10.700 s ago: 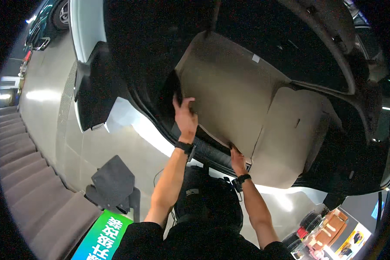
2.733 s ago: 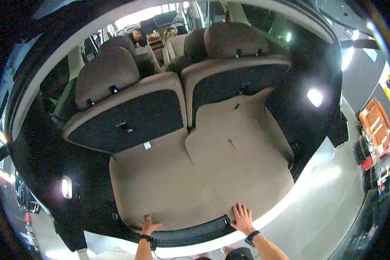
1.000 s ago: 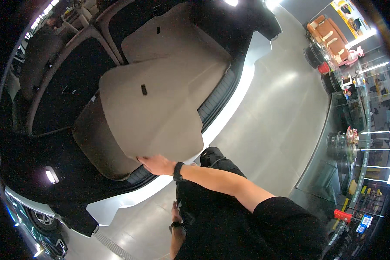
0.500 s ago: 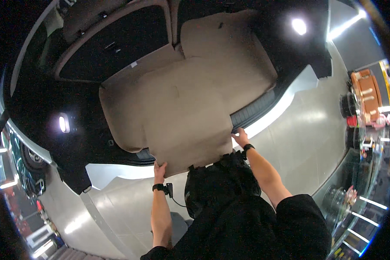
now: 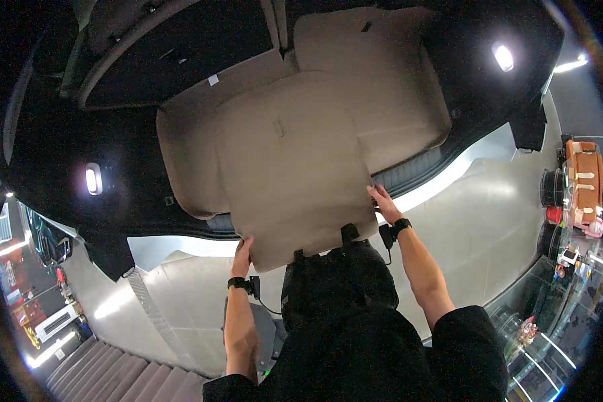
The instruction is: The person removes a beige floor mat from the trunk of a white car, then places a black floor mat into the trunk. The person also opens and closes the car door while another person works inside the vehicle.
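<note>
A large taupe trunk mat [image 5: 402, 87] lies in the open back of a car, and its narrower middle flap [image 5: 295, 181] stretches over the rear sill towards me. My left hand [image 5: 242, 256] is closed on the flap's left edge near its front corner. On the opposite side my right hand [image 5: 383, 204] has its fingers bent around the right edge, a little farther from me. The flap's front edge reaches the black bag [image 5: 338, 281] on my front. Both hands' fingertips are partly hidden by the mat.
The dark sill trim [image 5: 409, 171] and pale bumper [image 5: 442, 177] curve past both sides of the flap. Lit lamps [image 5: 94, 179] sit in the black trunk walls. Grey floor lies below. Glass cases [image 5: 536, 295] stand at right, a ribbed brown surface [image 5: 107, 375] at lower left.
My right hand has shifted slightly right and up along with the flap's edge. My view has turned a little, and more of the ribbed brown surface shows at lower left.
</note>
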{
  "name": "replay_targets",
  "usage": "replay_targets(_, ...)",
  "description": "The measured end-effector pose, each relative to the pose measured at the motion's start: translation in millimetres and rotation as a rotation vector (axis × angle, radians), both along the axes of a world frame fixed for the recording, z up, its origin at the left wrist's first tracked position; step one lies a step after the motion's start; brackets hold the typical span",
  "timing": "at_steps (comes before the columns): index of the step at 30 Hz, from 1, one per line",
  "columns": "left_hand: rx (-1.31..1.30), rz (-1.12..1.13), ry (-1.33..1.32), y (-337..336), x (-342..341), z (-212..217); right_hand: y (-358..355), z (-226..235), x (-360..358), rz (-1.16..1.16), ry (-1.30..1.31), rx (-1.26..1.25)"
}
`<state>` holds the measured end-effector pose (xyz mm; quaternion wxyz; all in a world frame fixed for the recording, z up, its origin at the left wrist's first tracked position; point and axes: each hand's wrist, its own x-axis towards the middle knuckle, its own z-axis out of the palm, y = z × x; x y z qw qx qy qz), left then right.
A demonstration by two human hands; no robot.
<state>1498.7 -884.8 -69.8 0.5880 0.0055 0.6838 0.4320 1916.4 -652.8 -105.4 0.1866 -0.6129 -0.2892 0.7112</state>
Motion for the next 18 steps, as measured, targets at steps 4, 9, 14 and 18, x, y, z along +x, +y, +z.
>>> replay_targets(4,-0.034,-0.044,-0.063,23.4,-0.6,-22.3,36.6,-13.9,-11.4,0.082,-0.005,0.243)
replay_targets(9,0.12,0.098,0.236,54.4,5.9,-34.5,65.8,-5.9,-32.8,0.049,-0.178,0.483)
replay_targets(14,0.327,0.159,0.465,35.9,30.6,44.4,39.9,109.0,-23.8,0.081,-0.237,0.793)
replay_targets(18,0.339,0.179,0.564,-27.4,45.4,133.6,-42.6,200.7,26.2,-0.181,-0.063,0.551)
